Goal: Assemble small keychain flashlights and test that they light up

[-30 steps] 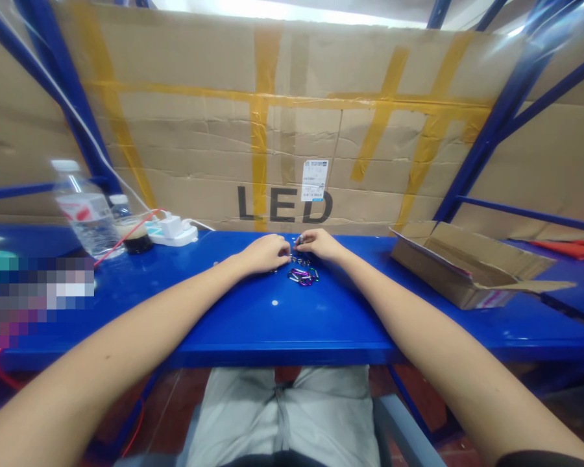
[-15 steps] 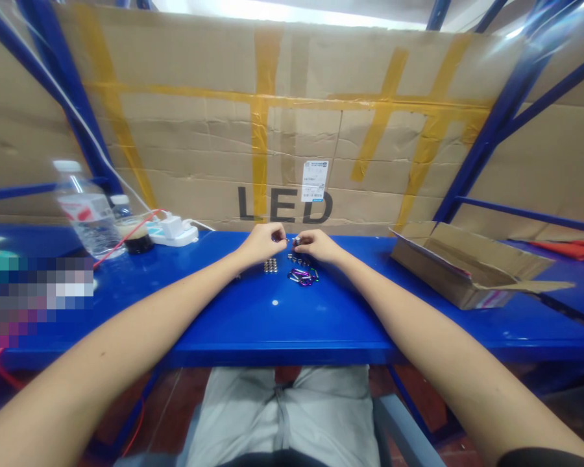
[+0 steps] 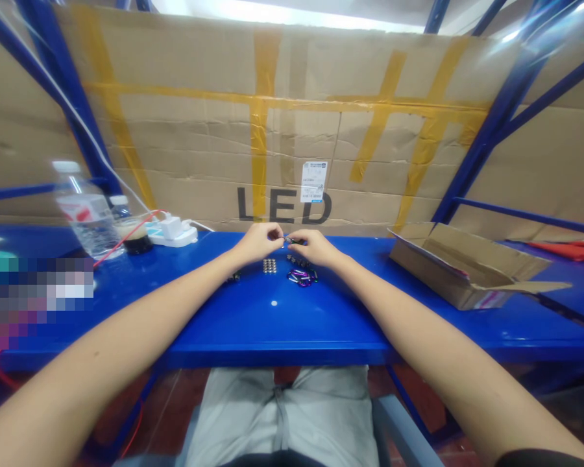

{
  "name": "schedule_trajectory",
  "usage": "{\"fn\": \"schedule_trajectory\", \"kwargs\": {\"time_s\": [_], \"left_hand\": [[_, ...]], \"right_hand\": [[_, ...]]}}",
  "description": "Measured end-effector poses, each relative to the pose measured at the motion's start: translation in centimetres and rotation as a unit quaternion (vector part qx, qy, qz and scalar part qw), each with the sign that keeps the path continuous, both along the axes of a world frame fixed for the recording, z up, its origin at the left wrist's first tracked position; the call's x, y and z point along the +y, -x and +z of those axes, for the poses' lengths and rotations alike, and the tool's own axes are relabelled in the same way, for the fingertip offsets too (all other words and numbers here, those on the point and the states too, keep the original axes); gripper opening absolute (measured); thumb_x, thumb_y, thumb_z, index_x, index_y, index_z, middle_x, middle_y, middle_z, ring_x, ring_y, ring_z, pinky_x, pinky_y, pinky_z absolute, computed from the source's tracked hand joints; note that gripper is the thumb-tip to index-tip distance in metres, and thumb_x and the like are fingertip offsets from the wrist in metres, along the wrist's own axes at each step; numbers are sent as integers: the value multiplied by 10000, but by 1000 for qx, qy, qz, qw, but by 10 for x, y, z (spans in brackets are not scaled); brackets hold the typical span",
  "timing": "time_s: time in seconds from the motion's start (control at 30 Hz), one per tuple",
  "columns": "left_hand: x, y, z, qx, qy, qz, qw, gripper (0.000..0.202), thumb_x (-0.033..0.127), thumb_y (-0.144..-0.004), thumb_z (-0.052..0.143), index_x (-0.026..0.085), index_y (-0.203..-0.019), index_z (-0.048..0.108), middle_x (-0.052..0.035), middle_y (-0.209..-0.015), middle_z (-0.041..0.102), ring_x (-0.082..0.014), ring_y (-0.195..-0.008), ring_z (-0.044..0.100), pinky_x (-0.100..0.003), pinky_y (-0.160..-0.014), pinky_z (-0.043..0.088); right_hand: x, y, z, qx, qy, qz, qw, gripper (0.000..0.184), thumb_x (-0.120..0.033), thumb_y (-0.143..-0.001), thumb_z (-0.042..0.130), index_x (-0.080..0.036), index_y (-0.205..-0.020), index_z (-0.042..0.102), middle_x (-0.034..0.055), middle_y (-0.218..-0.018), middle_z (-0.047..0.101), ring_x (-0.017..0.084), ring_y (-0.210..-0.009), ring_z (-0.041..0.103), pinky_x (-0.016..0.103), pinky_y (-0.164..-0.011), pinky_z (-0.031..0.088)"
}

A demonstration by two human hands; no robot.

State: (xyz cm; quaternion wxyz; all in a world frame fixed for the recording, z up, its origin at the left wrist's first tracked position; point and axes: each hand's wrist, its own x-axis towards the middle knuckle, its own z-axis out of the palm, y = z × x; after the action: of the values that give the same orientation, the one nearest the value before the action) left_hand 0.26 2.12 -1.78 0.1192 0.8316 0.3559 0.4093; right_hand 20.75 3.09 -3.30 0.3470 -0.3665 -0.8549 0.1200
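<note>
Over the far part of the blue table, my left hand and my right hand meet with fingertips pinched almost together. A small shiny metal piece shows between them; its kind is too small to make out. Just below lie several small round metal pieces in neat rows. Beneath my right hand are more small metal parts and a cluster of coloured carabiners, purple among them. Some small dark parts show beside my left forearm.
An open cardboard box stands on the right. At the left are a water bottle, a smaller bottle with dark liquid and a white power strip with cables. A large cardboard sheet closes off the back.
My hands have come closer together, the right one moving slightly left, so the fingertips now nearly touch. More of the small dark parts beside my left forearm now show.
</note>
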Motion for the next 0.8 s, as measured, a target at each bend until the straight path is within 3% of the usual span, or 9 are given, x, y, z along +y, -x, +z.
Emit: {"fn": "schedule_trajectory", "kwargs": {"time_s": [0.3, 0.5, 0.63, 0.8], "left_hand": [[-1, 6, 5, 79, -79, -28, 993, 120, 222, -859, 574, 173, -831, 680, -24, -789, 715, -145, -718, 622, -268, -691, 457], [-4, 6, 9, 96, -104, -44, 989, 135, 220, -883, 564, 180, -874, 692, -32, -826, 728, -152, -739, 634, -275, -709, 462], [-5, 7, 13, 79, -97, -40, 991, 136, 231, -886, 571, 184, -871, 698, -17, -790, 720, -139, -715, 620, -254, -683, 452], [-5, 6, 12, 94, -102, -44, 989, 152, 230, -901, 559, 180, -894, 702, -41, -857, 741, -160, -779, 656, -274, -723, 466]], "right_hand": [[-9, 0, 10, -27, -45, 21, 998, 238, -167, -878, 604, -194, -1038, 778, 67, -901, 744, 208, -833, 641, 304, -777, 437], [-14, 0, 13, 14, -15, 29, 999, 218, -159, -841, 578, -183, -1020, 700, 49, -886, 711, 195, -787, 613, 305, -733, 433], [-16, 1, 14, 66, 21, 16, 997, 104, -199, -830, 584, -190, -934, 591, -9, -719, 607, 153, -649, 526, 277, -635, 398], [-18, 1, 17, 56, 8, 21, 998, 52, -217, -848, 566, -190, -804, 563, 10, -715, 615, 164, -685, 550, 290, -673, 411]]}}
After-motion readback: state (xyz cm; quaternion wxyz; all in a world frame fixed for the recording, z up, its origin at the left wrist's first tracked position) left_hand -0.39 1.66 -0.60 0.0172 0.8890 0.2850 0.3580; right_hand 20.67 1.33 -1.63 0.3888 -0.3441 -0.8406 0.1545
